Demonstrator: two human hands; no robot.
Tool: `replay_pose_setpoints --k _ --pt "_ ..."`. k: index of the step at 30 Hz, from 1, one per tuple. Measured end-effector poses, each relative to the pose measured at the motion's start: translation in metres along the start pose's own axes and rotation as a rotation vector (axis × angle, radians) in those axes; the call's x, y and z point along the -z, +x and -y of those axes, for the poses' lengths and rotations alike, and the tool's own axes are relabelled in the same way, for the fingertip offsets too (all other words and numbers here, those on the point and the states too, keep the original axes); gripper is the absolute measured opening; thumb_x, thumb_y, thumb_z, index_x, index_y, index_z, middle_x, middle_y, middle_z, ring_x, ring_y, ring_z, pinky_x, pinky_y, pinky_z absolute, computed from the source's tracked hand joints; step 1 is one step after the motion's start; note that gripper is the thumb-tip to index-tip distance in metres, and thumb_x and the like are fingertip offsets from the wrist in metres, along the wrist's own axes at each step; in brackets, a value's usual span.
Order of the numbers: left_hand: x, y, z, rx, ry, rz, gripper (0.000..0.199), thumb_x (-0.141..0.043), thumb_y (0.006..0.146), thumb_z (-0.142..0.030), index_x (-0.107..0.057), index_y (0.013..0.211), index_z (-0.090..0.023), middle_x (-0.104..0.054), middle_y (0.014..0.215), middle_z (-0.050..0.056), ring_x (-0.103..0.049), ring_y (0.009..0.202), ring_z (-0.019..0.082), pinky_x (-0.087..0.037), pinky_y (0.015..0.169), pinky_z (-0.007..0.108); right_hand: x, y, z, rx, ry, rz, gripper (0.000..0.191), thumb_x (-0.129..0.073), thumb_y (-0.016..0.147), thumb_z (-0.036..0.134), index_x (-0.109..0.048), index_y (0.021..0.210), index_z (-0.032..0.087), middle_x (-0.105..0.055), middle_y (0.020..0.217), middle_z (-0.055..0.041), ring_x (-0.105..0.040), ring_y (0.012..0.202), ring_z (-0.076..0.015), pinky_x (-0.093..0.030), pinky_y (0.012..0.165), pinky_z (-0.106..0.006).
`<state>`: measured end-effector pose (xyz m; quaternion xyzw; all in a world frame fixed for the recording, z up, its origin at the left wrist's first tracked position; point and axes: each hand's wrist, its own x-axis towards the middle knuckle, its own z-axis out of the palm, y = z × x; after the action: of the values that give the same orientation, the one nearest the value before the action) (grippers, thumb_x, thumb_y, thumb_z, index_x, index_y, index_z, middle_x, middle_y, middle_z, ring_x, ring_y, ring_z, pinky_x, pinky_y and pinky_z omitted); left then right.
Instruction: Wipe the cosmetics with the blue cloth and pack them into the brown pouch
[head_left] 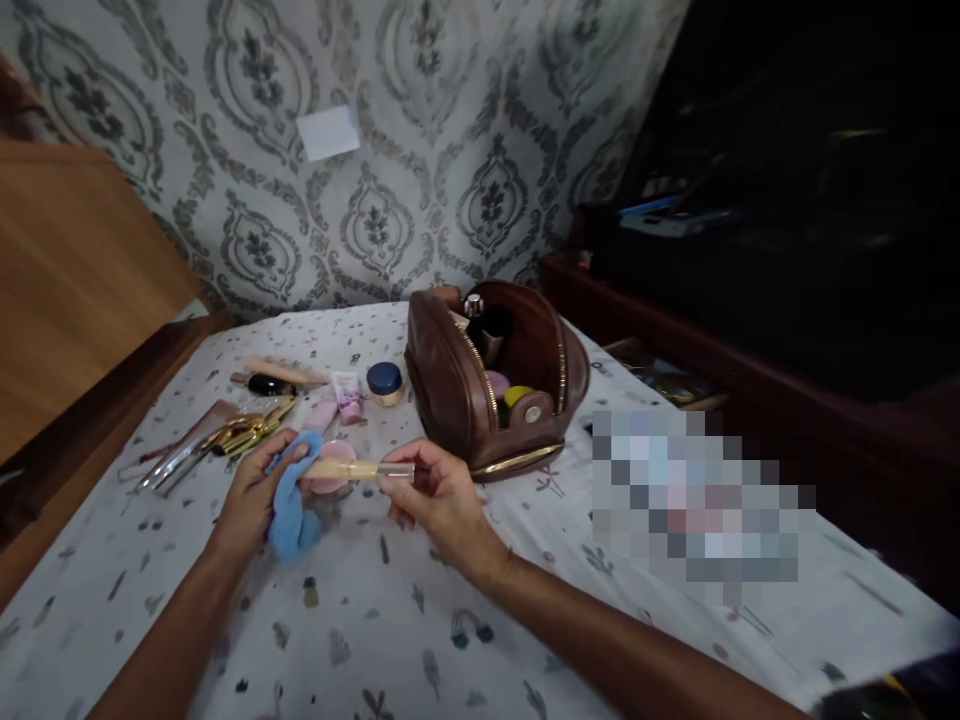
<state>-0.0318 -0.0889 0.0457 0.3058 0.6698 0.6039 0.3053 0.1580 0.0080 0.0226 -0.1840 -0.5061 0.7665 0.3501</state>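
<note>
My left hand [249, 500] is closed around a light blue cloth [295, 525], pressing it against one end of a slim beige cosmetic tube [349, 469]. The tube lies level across both hands, its clear cap pointing right. At the cap end, my right hand [448, 505] pinches it between thumb and fingers. Behind the tube, partly covered, is a round pink item [337, 451]. Just beyond my right hand stands a brown cosmetic bag [442, 385], unzipped, with bottles and a yellow item [517, 396] inside.
A jar with a dark blue lid [385, 378], a small white-and-purple tube [348, 398] and several brushes and gold or silver cosmetics [217, 440] lie at the left. Blurred-out items [697, 500] are on the right of the patterned sheet [412, 640]. A patterned wall rises behind.
</note>
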Motion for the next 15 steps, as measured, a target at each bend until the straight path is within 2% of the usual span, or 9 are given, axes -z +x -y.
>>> replay_pose_setpoints --k 4,10,13,15 --pt "-0.009 -0.01 -0.006 0.074 -0.016 0.052 0.056 -0.088 0.058 -0.061 -0.057 0.077 -0.019 -0.054 0.051 -0.007 -0.043 0.041 0.007 -0.035 0.039 0.016 -0.002 -0.001 0.009 0.013 0.102 0.024 0.047 -0.09 0.061 0.044 -0.06 0.084 0.017 -0.058 0.059 0.0068 -0.05 0.044 -0.0056 -0.036 0.04 -0.017" --pt "-0.015 -0.023 0.002 0.128 -0.029 0.226 0.055 -0.087 0.062 -0.058 -0.062 0.092 -0.02 -0.057 0.053 -0.005 -0.05 0.045 0.011 -0.039 0.043 0.019 -0.001 -0.002 0.022 0.07 0.163 0.033 0.047 -0.09 0.06 0.05 -0.061 0.077 0.016 -0.062 0.067 0.0033 -0.051 0.05 -0.0059 -0.039 0.045 -0.019" --pt "-0.02 -0.027 0.009 0.123 0.024 0.35 0.049 -0.085 0.067 -0.057 -0.063 0.088 -0.019 -0.059 0.055 -0.003 -0.05 0.047 0.011 -0.04 0.046 0.02 0.0 -0.002 0.024 0.063 0.155 0.029 0.049 -0.09 0.06 0.053 -0.061 0.072 0.016 -0.06 0.064 0.0033 -0.05 0.051 -0.0063 -0.037 0.046 -0.019" --pt "-0.024 -0.028 0.011 0.129 0.043 0.385 0.046 -0.083 0.069 -0.057 -0.062 0.084 -0.019 -0.059 0.055 -0.002 -0.051 0.047 0.012 -0.041 0.046 0.021 0.0 -0.001 0.024 0.081 0.152 0.017 0.05 -0.09 0.06 0.054 -0.06 0.069 0.016 -0.06 0.064 0.003 -0.051 0.053 -0.0066 -0.038 0.048 -0.019"
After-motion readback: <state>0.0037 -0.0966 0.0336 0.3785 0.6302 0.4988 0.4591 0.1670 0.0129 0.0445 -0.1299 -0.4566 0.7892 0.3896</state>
